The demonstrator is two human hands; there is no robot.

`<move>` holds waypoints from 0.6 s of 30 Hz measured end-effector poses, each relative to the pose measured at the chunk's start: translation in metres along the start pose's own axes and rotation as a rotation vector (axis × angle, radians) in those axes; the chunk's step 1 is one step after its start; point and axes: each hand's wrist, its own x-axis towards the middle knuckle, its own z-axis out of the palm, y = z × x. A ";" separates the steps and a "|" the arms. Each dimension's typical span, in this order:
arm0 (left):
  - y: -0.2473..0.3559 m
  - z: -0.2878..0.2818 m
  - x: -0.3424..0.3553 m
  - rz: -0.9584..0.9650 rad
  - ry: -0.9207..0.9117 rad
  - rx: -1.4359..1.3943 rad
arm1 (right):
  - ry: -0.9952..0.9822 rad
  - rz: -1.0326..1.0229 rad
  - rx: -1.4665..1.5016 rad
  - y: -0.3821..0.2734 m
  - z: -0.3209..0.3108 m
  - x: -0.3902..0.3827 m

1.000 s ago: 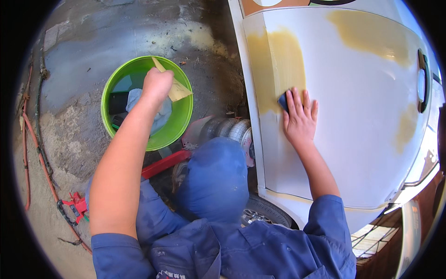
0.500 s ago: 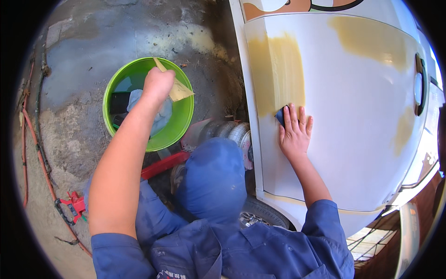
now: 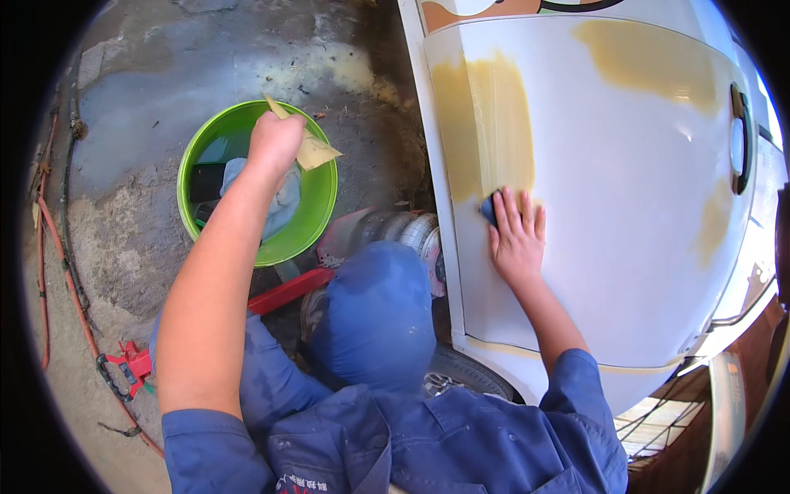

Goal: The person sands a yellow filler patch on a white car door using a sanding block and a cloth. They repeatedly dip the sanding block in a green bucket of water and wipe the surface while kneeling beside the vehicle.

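Note:
My left hand (image 3: 278,142) is closed on a stiff-looking tan sheet (image 3: 315,153), possibly sandpaper, above a green bucket (image 3: 322,216). Inside the bucket are water, a pale blue cloth (image 3: 285,206) and a dark block (image 3: 207,182). On a white vehicle door panel (image 3: 609,247), my right hand (image 3: 518,244) presses a small dark blue pad (image 3: 489,211) flat under its fingers. The pad is mostly hidden by that hand. Just above it lies a yellowish filler patch (image 3: 504,123) across the panel's crease.
Other yellow patches (image 3: 642,62) mark the panel, near a dark door handle (image 3: 741,138). A wheel (image 3: 465,370) sits below the panel. A red metal bar (image 3: 290,291) lies beside my knee. Orange hoses (image 3: 64,239) and a red clamp-like tool (image 3: 127,366) are on the floor at left.
My right hand has slid slightly down the panel with the dark pad, to below the filler patch. The left hand still holds the tan sheet over the bucket; the view has shifted a little.

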 end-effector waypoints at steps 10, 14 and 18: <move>-0.005 0.012 -0.009 0.020 0.046 0.027 | 0.371 -0.033 -0.137 0.040 -0.021 0.255; 0.000 0.009 -0.006 0.001 0.042 -0.071 | 0.354 -0.026 -0.015 0.030 -0.015 0.168; -0.001 0.004 0.000 0.006 -0.016 0.000 | 0.011 0.057 0.006 0.009 0.007 0.001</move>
